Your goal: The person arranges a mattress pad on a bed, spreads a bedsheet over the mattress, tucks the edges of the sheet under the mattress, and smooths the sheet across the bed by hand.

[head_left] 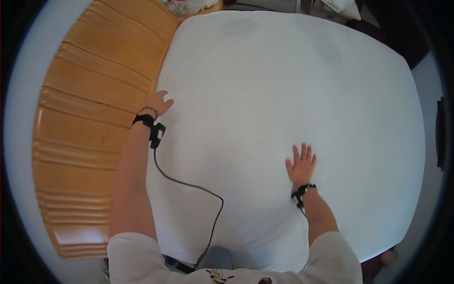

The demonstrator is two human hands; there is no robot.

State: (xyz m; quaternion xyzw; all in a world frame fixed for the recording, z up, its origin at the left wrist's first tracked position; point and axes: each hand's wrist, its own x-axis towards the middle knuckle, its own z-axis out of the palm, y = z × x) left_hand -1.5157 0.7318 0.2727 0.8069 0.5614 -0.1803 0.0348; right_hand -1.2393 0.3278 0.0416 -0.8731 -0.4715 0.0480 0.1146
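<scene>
A large white sheet (265, 94) covers the mattress, mostly smooth, with faint creases near the front. At its left edge, beside the wooden headboard (94, 104), is my left hand (159, 102), thumb and a finger apart and the other fingertips hidden toward the headboard. I see nothing held in it. My right hand (301, 165) lies flat on the sheet, right of the middle, with its fingers spread and nothing in it. Each wrist wears a black strap with a small device, and a black cable (189, 184) runs from the left one across the sheet.
The headboard runs along the bed's left side. A plastic bag (191, 5) sits at the headboard's far end. Beyond the far edge stand a grey drawer unit (274, 5) and a white item (338, 4). A dark object (440, 135) is on the right wall.
</scene>
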